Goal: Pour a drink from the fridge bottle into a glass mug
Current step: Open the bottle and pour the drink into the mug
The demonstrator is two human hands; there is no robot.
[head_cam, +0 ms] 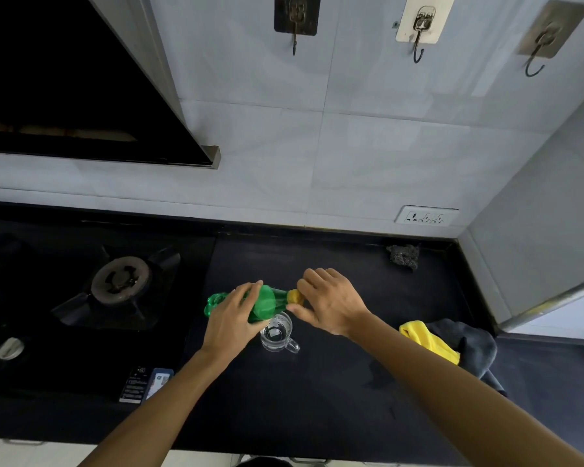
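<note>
A green translucent plastic bottle point(267, 301) lies nearly on its side in the air above the black stone surface point(317, 399), its base pointing left toward the stove and its neck pointing right. The left hand point(231, 318) grips the bottle's body from the near side, with the fingers wrapped over the top of it. The right hand point(331, 303) holds the yellow screw cap point(294, 295) at the neck, fingers curled over it and the thumb underneath, so the cap is mostly hidden. Both hands are closed on the bottle, one at each end.

A small clear glass mug point(279, 333) with a ribbed wall stands upright on the surface just below and in front of the bottle's shoulder, its handle turned toward the near right. Whether the bottle touches the mug's rim cannot be told from this angle.

To the left is a black gas stove with a round burner point(121, 279) and a pale knob point(10, 348). A dark printed packet point(145, 384) lies at the stove's front edge. To the right, a yellow cloth point(429, 340) rests against a crumpled grey cloth point(469, 345). A dark scrubbing pad point(403, 257) sits by the back wall, beneath a white wall socket point(426, 216). Three adhesive metal hooks point(422, 25) hang high on the tiled wall, and a black chimney hood point(64, 79) slopes above the stove.
</note>
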